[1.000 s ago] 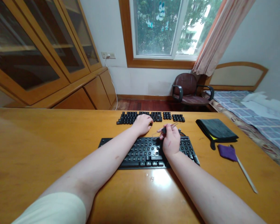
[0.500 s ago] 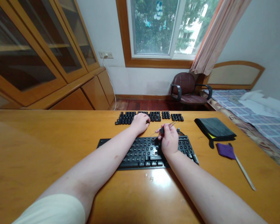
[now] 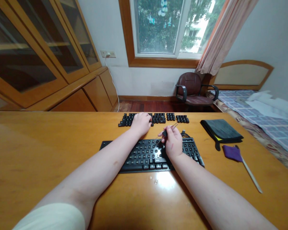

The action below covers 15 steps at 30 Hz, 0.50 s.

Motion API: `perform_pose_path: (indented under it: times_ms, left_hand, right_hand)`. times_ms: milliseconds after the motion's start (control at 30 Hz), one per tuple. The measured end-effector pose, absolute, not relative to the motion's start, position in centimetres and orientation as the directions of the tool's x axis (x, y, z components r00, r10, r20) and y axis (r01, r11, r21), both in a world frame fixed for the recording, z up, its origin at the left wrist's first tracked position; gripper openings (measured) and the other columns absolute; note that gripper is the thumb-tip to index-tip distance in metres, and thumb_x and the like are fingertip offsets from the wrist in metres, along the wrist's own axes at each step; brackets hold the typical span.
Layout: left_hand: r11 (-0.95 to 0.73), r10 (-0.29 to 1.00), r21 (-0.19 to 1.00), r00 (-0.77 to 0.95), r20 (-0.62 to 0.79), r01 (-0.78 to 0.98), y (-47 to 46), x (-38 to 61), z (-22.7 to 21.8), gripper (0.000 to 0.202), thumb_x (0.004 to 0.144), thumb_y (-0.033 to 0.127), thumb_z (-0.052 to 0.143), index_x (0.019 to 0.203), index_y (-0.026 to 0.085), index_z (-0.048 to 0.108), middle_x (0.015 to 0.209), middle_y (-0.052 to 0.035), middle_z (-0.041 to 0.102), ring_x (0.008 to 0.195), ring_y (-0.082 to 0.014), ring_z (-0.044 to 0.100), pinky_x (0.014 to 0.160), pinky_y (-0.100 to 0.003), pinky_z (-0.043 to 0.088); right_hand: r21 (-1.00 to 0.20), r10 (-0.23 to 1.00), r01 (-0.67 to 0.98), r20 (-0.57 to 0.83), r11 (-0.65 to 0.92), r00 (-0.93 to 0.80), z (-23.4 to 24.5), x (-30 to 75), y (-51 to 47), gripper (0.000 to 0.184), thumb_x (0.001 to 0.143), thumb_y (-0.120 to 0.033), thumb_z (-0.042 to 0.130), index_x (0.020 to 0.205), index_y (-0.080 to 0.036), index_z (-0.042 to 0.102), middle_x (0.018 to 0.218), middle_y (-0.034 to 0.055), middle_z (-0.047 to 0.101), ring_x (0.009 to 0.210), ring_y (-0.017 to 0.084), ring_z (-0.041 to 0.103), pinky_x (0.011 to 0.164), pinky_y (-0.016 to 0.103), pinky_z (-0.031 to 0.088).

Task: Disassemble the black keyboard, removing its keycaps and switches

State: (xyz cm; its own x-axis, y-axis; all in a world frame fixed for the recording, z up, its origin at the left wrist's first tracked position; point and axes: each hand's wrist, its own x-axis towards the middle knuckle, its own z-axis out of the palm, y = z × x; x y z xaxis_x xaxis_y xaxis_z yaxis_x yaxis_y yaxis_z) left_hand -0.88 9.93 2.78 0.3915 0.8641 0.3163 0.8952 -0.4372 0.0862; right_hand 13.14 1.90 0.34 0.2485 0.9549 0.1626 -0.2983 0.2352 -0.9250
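Note:
My right hand [image 3: 172, 140] is closed round a wire keycap puller [image 3: 165, 133] with a dark handle; its thin wires stick out on both sides. It is just above the right half of a black keyboard [image 3: 144, 156], where many key positions are bare and several caps remain along the front and right. My left hand [image 3: 141, 123] rests with fingers bent down at rows of loose black keycaps [image 3: 128, 119] behind the keyboard. Its fingertips are largely hidden, so what they touch or hold is unclear. One keycap [image 3: 152, 125] lies close by its thumb side.
More keycap groups [image 3: 182, 119] lie to the right near the far desk edge. A folded dark cloth [image 3: 222, 131], a purple piece of fabric [image 3: 232, 153] and a thin pale stick [image 3: 252, 176] lie on the right. A cable [image 3: 185, 135] is bunched behind the keyboard.
My left hand has shifted slightly left and away from me over the loose keycaps. My right hand keeps the puller almost in the same place, a touch farther left.

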Motion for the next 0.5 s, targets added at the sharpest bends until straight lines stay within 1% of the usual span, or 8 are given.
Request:
perform_pose_path:
  times_ms: [67, 133, 167, 233, 300, 333, 400, 500]
  left_hand:
    - [-0.383, 0.901, 0.017, 0.370, 0.226, 0.924, 8.1, -1.4, 4.1, 0.014, 0.078, 0.028, 0.057, 0.080, 0.017, 0.065, 0.091, -0.0101, 0.064, 0.092, -0.0277, 0.055, 0.082, -0.041, 0.042]
    - [-0.358, 0.929, 0.023, 0.354, 0.110, 0.933, 5.4, -2.0, 4.9, 0.019, 0.076, 0.034, 0.059, 0.077, 0.016, 0.066, 0.086, -0.0106, 0.064, 0.087, -0.0287, 0.056, 0.078, -0.041, 0.044]
    - [-0.372, 0.927, 0.061, 0.367, 0.076, 0.926, 3.9, -2.4, 4.9, 0.021, 0.077, 0.037, 0.058, 0.077, 0.017, 0.066, 0.085, -0.0098, 0.064, 0.086, -0.0278, 0.057, 0.077, -0.041, 0.044]
    - [-0.464, 0.885, 0.184, 0.464, 0.045, 0.867, 0.7, -3.2, 4.5, 0.021, 0.080, 0.038, 0.054, 0.082, 0.020, 0.066, 0.086, -0.0072, 0.064, 0.087, -0.0245, 0.056, 0.081, -0.038, 0.044]
    - [-0.521, 0.846, 0.312, 0.528, 0.068, 0.794, -1.7, -3.9, 3.6, 0.023, 0.080, 0.037, 0.057, 0.095, 0.022, 0.063, 0.096, -0.0056, 0.063, 0.095, -0.0232, 0.054, 0.088, -0.037, 0.042]
    - [-0.537, 0.833, 0.357, 0.546, 0.085, 0.764, -2.5, -4.2, 3.1, 0.025, 0.078, 0.036, 0.059, 0.099, 0.022, 0.062, 0.103, -0.0054, 0.062, 0.100, -0.0231, 0.052, 0.092, -0.037, 0.040]
    - [-0.551, 0.818, 0.427, 0.566, 0.105, 0.717, -3.2, -4.6, 2.3, 0.028, 0.077, 0.034, 0.061, 0.103, 0.023, 0.061, 0.110, -0.0045, 0.060, 0.106, -0.0222, 0.049, 0.096, -0.037, 0.036]
    - [-0.545, 0.811, 0.499, 0.575, 0.110, 0.673, -2.7, -4.9, 1.7, 0.029, 0.072, 0.038, 0.067, 0.097, 0.024, 0.063, 0.109, -0.0032, 0.060, 0.107, -0.0220, 0.048, 0.097, -0.037, 0.035]
  right_hand:
    - [-0.936, 0.964, -0.266, 0.180, 0.230, 0.198, 0.4, 13.2, 1.8, 0.027, 0.083, -0.046, 0.052, 0.078, -0.019, 0.050, 0.055, -0.0034, 0.060, 0.037, 0.006, 0.046, 0.038, 0.017, 0.035]
    - [-0.959, 0.977, -0.187, 0.206, 0.213, 0.058, 0.4, 13.3, 1.6, 0.026, 0.083, -0.044, 0.053, 0.076, -0.019, 0.051, 0.054, -0.0034, 0.059, 0.038, 0.008, 0.047, 0.039, 0.018, 0.037]
    - [-0.970, 0.975, -0.122, 0.217, 0.211, -0.039, 0.4, 13.4, 1.4, 0.025, 0.083, -0.043, 0.053, 0.075, -0.019, 0.052, 0.054, -0.0032, 0.059, 0.039, 0.008, 0.048, 0.039, 0.019, 0.038]
    - [-0.969, 0.948, 0.031, 0.232, 0.245, -0.219, 0.4, 13.5, 1.2, 0.023, 0.084, -0.040, 0.054, 0.073, -0.020, 0.054, 0.056, -0.0024, 0.059, 0.043, 0.010, 0.051, 0.043, 0.021, 0.041]
    - [-0.936, 0.912, 0.155, 0.254, 0.316, -0.322, 0.5, 13.5, 0.9, 0.020, 0.084, -0.036, 0.054, 0.072, -0.020, 0.055, 0.058, -0.0016, 0.060, 0.047, 0.012, 0.054, 0.046, 0.023, 0.044]
    - [-0.915, 0.896, 0.198, 0.266, 0.351, -0.356, 0.5, 13.5, 0.8, 0.019, 0.084, -0.034, 0.053, 0.072, -0.020, 0.056, 0.059, -0.0014, 0.060, 0.049, 0.012, 0.055, 0.048, 0.023, 0.045]
    - [-0.880, 0.865, 0.245, 0.284, 0.406, -0.414, 0.7, 13.4, 0.7, 0.017, 0.085, -0.031, 0.052, 0.073, -0.020, 0.057, 0.060, -0.0014, 0.061, 0.051, 0.012, 0.056, 0.051, 0.024, 0.045]
    - [-0.872, 0.842, 0.243, 0.282, 0.425, -0.459, 0.8, 13.3, 0.5, 0.015, 0.085, -0.029, 0.053, 0.074, -0.020, 0.059, 0.059, -0.0017, 0.061, 0.052, 0.013, 0.057, 0.052, 0.023, 0.046]
